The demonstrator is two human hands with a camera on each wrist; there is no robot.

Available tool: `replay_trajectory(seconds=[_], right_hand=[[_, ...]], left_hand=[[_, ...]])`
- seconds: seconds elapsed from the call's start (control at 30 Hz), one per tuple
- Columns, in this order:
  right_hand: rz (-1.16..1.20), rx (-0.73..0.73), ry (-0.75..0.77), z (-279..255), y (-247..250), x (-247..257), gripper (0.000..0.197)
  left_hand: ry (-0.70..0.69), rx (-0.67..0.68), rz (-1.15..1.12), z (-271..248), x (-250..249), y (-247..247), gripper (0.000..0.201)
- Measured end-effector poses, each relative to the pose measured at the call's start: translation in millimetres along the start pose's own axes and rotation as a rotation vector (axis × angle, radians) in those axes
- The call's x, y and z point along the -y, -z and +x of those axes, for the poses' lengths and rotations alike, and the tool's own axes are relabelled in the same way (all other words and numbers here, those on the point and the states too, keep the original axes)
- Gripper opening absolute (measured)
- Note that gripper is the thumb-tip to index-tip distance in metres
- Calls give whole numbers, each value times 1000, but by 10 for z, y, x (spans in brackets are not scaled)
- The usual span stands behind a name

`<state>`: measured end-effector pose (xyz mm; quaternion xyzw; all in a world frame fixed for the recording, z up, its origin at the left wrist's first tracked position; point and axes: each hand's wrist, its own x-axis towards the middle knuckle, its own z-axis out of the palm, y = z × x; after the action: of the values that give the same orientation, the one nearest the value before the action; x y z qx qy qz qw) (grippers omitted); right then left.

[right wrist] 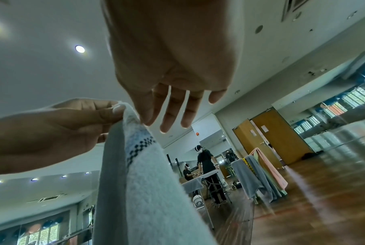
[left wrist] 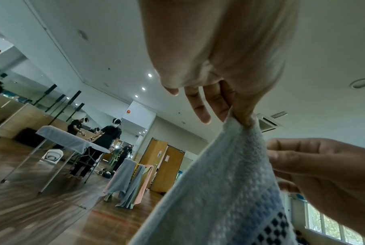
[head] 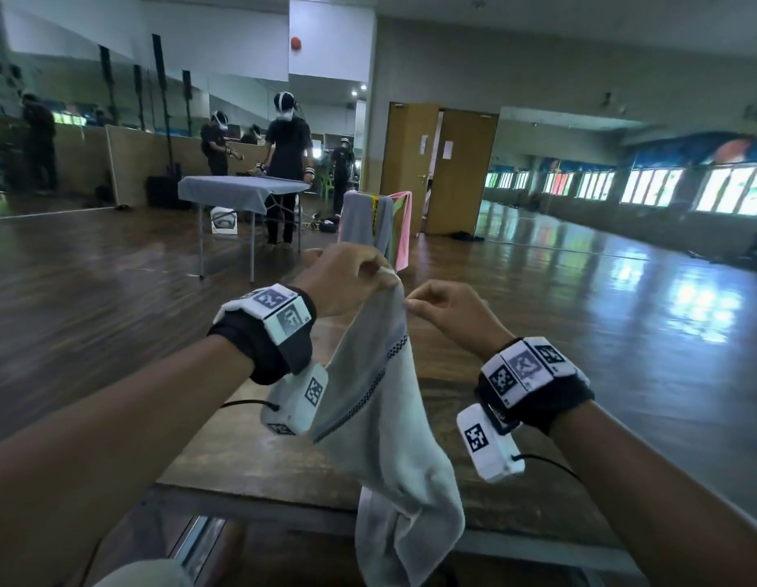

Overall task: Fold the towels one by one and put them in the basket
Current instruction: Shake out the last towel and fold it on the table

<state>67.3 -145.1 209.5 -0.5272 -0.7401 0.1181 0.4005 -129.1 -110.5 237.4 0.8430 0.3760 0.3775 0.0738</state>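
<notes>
A grey-white towel (head: 385,417) with a dark checked stripe hangs in the air in front of me, its lower end bunched below the table's near edge. My left hand (head: 379,275) pinches its top corner between thumb and fingers; the left wrist view shows the same pinch (left wrist: 242,119). My right hand (head: 427,307) is just right of that corner. In the right wrist view its fingers (right wrist: 171,107) point down fairly straight. The index tip touches the towel (right wrist: 148,190) edge, and the thumb stands apart from it. No basket is in view.
A dark wooden table (head: 262,463) lies under my hands. Beyond its far end stands a rack (head: 374,222) draped with grey, green and pink towels. Further back, people stand at a folding table with a grey cloth (head: 241,190). Wooden doors (head: 440,171) are behind the rack.
</notes>
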Motion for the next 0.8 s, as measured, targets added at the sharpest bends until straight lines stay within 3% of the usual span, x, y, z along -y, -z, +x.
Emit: replay_trajectory(seconds=[0.1, 0.2, 0.27, 0.43, 0.6, 0.8], right_hand=[[113, -6, -8, -68, 24, 41, 10], [177, 110, -26, -117, 8, 38, 26], [160, 149, -23, -136, -14, 36, 21], [235, 17, -16, -147, 45, 49, 10], [295, -95, -31, -118, 168, 72, 7], [176, -35, -24, -181, 229, 5, 7]], left_hand=[[16, -36, 3, -2, 19, -42, 23], [-3, -26, -11, -14, -16, -82, 19], [-7, -22, 5, -12, -22, -102, 27], [-4, -29, -6, -46, -60, -115, 26], [91, 81, -86, -208, 117, -354, 29], [91, -8, -237, -308, 146, -444, 23]])
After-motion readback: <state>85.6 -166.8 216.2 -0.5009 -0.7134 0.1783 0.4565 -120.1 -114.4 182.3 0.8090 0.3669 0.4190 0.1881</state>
